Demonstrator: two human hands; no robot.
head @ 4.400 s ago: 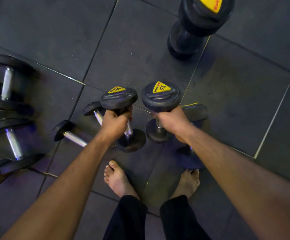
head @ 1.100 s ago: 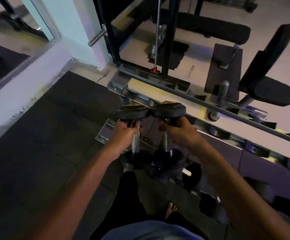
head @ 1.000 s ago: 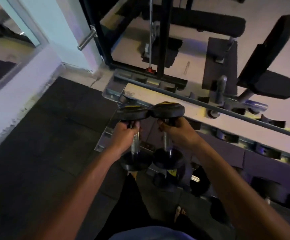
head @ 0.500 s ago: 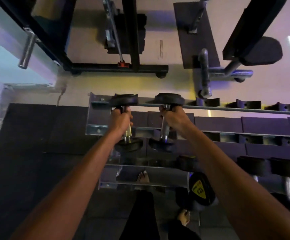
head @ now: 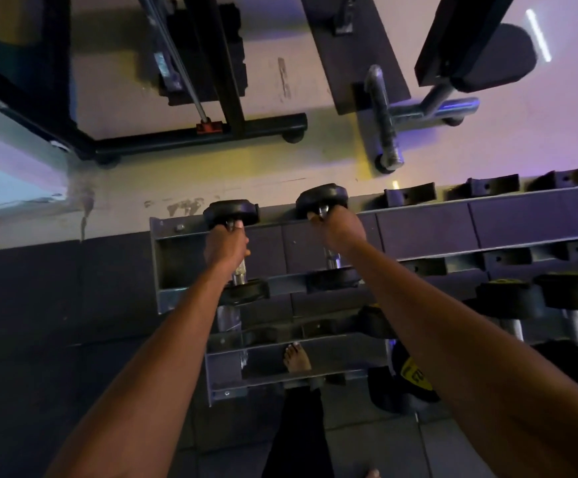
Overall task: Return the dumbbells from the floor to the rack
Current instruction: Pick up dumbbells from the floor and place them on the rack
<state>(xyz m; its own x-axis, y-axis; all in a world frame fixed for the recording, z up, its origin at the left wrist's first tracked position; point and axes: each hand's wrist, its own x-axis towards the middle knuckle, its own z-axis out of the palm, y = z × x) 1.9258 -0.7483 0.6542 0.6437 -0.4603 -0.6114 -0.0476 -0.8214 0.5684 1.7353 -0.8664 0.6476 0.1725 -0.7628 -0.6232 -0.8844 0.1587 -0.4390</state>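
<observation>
The left hand grips the handle of the left dumbbell, and the right hand grips the right dumbbell; both dumbbells lie across the top tier of the dumbbell rack, side by side near its left end

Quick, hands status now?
Left hand: closed on a black round-headed dumbbell with a metal handle.
Right hand: closed on its matching black dumbbell.

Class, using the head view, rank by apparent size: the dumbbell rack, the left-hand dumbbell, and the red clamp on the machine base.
1. dumbbell rack
2. left-hand dumbbell
3. red clamp, farther away, so only apparent.
</observation>
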